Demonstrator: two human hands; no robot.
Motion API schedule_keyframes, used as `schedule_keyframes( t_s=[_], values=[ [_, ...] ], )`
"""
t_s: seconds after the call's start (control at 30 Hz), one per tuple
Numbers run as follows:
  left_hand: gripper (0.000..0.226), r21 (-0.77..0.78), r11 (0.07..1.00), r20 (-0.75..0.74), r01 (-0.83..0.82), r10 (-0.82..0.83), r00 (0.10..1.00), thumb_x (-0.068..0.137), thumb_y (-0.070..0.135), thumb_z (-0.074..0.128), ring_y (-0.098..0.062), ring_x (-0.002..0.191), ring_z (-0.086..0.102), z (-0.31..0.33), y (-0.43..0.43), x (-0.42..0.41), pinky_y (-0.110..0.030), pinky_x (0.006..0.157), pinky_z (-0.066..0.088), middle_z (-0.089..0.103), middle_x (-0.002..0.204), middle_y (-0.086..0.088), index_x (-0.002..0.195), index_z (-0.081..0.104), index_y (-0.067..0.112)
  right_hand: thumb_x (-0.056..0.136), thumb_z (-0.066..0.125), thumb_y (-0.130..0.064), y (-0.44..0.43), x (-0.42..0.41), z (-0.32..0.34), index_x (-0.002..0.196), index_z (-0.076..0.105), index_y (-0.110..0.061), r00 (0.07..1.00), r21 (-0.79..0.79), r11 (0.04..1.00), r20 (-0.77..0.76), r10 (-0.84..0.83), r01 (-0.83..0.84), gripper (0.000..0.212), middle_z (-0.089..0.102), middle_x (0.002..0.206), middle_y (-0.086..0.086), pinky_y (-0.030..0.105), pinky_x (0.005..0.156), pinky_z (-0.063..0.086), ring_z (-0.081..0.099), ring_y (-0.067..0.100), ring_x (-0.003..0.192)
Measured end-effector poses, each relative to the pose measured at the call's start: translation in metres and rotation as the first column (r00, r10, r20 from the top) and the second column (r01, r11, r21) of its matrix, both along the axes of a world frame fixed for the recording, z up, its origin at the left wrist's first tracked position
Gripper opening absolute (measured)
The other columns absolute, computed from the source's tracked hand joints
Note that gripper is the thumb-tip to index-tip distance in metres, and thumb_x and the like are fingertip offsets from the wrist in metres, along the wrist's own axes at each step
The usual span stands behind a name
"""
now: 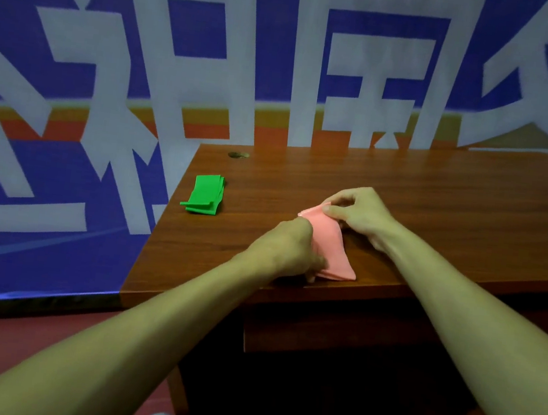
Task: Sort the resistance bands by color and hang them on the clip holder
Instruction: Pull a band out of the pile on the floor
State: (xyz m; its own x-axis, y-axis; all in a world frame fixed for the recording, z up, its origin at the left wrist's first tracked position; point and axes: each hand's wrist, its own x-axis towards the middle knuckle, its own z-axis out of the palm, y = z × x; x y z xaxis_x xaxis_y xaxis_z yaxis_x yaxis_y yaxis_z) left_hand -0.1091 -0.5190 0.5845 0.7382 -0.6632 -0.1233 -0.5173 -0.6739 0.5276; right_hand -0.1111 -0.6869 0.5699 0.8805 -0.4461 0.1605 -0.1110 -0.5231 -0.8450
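The person works at a brown wood desk [439,200], both forearms bare & reaching in from the bottom of the view. The pink bands [333,245] lie as a flat stack near the desk's front edge, running from far-left to near-right, w/ the far end lifted a bit off the wood. The right hand [361,214] pinches that far end: thumb on top, fingers curled over the edge, so it's grasping the stack. The left hand [290,244] sits at the stack's near-left side, knuckles up. Its fingers [313,269] curl down at the lower edge of the pink bands & grip them there, tho the tips are mostly hidden under the hand. The stack's near-right corner rests just short of the desk's front edge.

The green bands [205,193] lie in a separate folded pile near the desk's left edge, well apart from the pink ones; neither hand touches them. One strip sticks out to the left at the pile's near end.

A small round hole [238,155] sits in the desk top near the far-left corner. Behind the desk hangs a blue banner [201,26] w/ big white characters & an orange-yellow stripe. A drawer [318,337] is under the desk front. The floor [5,357] is reddish.
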Motion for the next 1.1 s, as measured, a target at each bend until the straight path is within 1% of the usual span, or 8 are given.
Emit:
schedule_keyframes(
  t_s=[0.13,0.23,0.4,0.5,0.63,0.73,0.93,1.1],
  values=[
    [0.063,0.095,0.993,0.11,-0.063,0.052,0.993,0.078,0.045,0.072,-0.019,0.09,0.061,-0.001,0.005,0.003,-0.038,0.083,0.054,0.06,0.099,-0.001,0.121,0.043,0.009,0.083,0.073,-0.019,0.004,0.002,-0.007,0.092,0.077,-0.021,0.999,-0.219,0.976,-0.034,-0.012,0.004,0.01,0.07,0.099,-0.007,0.029,0.085,0.043,0.056,0.01,0.099],
    [0.068,0.118,0.991,0.143,-0.066,0.049,0.988,0.075,0.057,0.07,-0.019,0.095,0.058,-0.001,0.013,0.004,-0.039,0.085,0.053,0.06,0.109,0.001,0.12,0.045,0.012,0.082,0.074,-0.019,0.008,0.002,-0.007,0.094,0.076,-0.017,0.999,-0.325,0.945,-0.035,-0.032,0.019,0.012,0.071,0.101,-0.003,0.026,0.085,0.042,0.058,0.011,0.099],
    [0.046,0.031,0.997,0.134,-0.073,0.068,0.989,0.085,0.052,0.062,-0.02,0.094,0.061,0.008,0.033,0.004,-0.041,0.086,0.053,0.06,0.106,0.001,0.112,0.05,0.017,0.084,0.072,-0.016,0.019,0.001,-0.003,0.102,0.072,-0.015,0.993,-0.424,0.904,-0.071,-0.093,0.054,0.018,0.068,0.109,0.003,0.024,0.082,0.044,0.057,0.012,0.096],
    [0.031,-0.096,0.995,0.116,-0.042,0.053,0.992,0.087,0.045,0.062,-0.018,0.079,0.068,0.016,0.058,0.009,-0.037,0.075,0.058,0.068,0.095,-0.003,0.103,0.057,0.019,0.088,0.064,-0.007,0.034,-0.004,0.003,0.103,0.072,-0.015,0.995,-0.467,0.88,-0.015,-0.101,0.082,0.018,0.067,0.115,0.004,0.025,0.087,0.044,0.059,0.016,0.105],
    [0.021,-0.162,0.986,0.19,-0.041,0.072,0.979,0.092,0.036,0.06,-0.011,0.076,0.062,0.026,0.108,0.016,-0.025,0.066,0.052,0.065,0.091,0.0,0.101,0.061,0.017,0.089,0.062,-0.007,0.074,-0.008,0.02,0.102,0.073,-0.016,1.0,-0.521,0.854,0.007,0.007,-0.002,0.019,0.068,0.113,0.002,0.024,0.09,0.042,0.058,0.015,0.105],
    [0.016,-0.196,0.976,0.256,-0.092,0.142,0.956,0.091,0.032,0.061,-0.016,0.081,0.061,0.031,0.157,0.023,-0.026,0.069,0.048,0.067,0.094,-0.004,0.097,0.066,0.018,0.09,0.063,-0.013,0.118,-0.007,0.034,0.102,0.072,-0.019,0.99,-0.552,0.826,0.002,0.142,-0.117,0.016,0.067,0.107,-0.003,0.022,0.086,0.041,0.054,0.007,0.095],
    [0.009,-0.319,0.91,0.181,-0.265,0.333,0.925,0.088,0.021,0.06,-0.022,0.082,0.069,0.022,0.277,0.036,-0.036,0.077,0.053,0.071,0.083,-0.006,0.082,0.065,0.024,0.087,0.066,-0.02,0.226,0.017,0.041,0.098,0.075,-0.018,0.922,-0.621,0.707,-0.071,0.38,-0.339,0.014,0.072,0.101,-0.003,0.017,0.08,0.039,0.062,0.01,0.095],
    [0.014,-0.384,0.843,0.088,-0.378,0.44,0.893,0.089,0.018,0.061,-0.023,0.078,0.068,-0.006,0.373,0.047,-0.033,0.069,0.05,0.066,0.076,-0.002,0.079,0.062,0.028,0.088,0.064,-0.019,0.322,0.047,0.027,0.099,0.074,-0.016,0.844,-0.624,0.604,-0.184,0.504,-0.496,0.015,0.067,0.087,-0.004,0.017,0.075,0.039,0.057,0.008,0.083]
  ],
)
